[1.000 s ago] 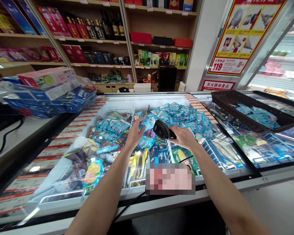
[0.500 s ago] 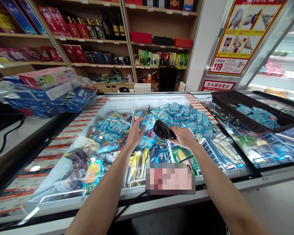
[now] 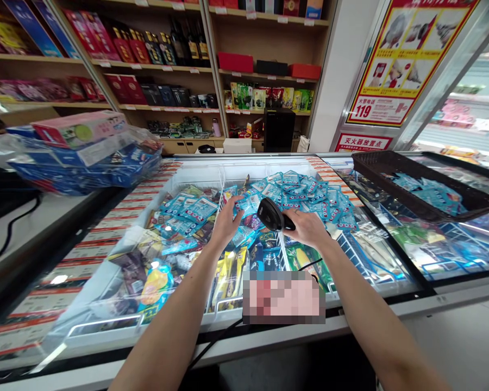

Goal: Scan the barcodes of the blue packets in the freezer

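Note:
My right hand (image 3: 306, 228) grips a black barcode scanner (image 3: 272, 214) over an open chest freezer (image 3: 195, 175), its head turned left. My left hand (image 3: 225, 222) holds up a small blue packet (image 3: 244, 205) right in front of the scanner head. Behind both hands lies a heap of the same blue packets (image 3: 309, 193). Mixed ice-cream wrappers (image 3: 175, 255) fill the freezer compartments under and left of my arms. The scanner's cable (image 3: 212, 345) runs down over the freezer's front edge.
A black basket (image 3: 375, 168) holding several blue packets sits on the glass lid at right. Wrapped boxes (image 3: 81, 155) are stacked on the counter at left. Wooden shelves (image 3: 155, 68) of boxed goods and bottles line the back wall. A red and yellow poster (image 3: 399, 60) hangs at right.
Both hands shifted slightly lower and closer together; the scanner head tilted a little. Otherwise the scene is the same.

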`<state>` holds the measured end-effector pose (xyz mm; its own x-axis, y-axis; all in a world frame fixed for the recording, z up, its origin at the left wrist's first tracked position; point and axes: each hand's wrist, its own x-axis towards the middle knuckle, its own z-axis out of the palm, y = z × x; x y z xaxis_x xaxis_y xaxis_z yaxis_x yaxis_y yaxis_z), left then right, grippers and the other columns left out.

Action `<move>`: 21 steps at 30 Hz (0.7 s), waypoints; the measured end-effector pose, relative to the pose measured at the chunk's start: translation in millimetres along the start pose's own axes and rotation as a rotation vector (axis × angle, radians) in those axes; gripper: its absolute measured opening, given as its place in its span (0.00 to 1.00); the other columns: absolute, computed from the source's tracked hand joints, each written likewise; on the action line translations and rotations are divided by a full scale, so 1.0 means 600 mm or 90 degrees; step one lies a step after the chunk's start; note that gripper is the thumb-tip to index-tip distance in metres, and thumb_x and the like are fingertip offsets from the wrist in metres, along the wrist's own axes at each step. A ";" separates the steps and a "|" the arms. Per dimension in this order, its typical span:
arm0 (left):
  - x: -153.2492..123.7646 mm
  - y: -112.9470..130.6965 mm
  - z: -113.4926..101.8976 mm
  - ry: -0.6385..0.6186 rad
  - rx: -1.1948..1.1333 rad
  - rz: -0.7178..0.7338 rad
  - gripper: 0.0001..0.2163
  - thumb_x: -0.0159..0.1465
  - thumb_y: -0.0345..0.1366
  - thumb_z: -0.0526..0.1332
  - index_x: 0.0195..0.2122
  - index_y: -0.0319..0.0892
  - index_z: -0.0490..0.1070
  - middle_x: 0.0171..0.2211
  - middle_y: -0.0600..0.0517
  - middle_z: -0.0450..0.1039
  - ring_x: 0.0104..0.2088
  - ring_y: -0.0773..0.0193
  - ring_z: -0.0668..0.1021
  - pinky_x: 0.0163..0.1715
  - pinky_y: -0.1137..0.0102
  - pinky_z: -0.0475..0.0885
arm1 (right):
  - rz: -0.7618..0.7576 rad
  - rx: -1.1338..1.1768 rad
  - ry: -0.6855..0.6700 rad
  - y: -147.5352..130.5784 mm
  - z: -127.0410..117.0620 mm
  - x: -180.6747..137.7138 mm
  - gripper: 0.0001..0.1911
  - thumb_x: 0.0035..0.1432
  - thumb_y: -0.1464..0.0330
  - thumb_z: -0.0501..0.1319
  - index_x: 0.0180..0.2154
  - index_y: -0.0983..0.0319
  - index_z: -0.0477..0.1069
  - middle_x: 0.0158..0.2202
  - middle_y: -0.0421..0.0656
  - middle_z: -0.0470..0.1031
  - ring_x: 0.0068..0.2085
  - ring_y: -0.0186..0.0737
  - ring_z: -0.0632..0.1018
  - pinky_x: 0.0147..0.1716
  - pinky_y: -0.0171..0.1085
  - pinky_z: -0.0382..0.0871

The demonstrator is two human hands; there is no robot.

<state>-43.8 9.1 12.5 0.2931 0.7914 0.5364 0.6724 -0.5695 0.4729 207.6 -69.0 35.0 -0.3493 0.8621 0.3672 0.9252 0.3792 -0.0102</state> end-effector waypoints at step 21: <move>-0.024 0.003 -0.030 0.102 0.372 -0.113 0.19 0.62 0.33 0.49 0.55 0.46 0.62 0.59 0.43 0.57 0.59 0.47 0.59 0.55 0.47 0.51 | 0.144 -0.030 0.055 0.044 -0.010 -0.002 0.20 0.56 0.59 0.56 0.49 0.58 0.65 0.42 0.43 0.74 0.38 0.42 0.76 0.33 0.36 0.64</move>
<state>-58.8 -7.5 18.1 0.0684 0.7940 0.6040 0.9751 -0.1813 0.1280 233.1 -62.2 39.9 -0.1198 0.8906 0.4386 0.9851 0.1615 -0.0589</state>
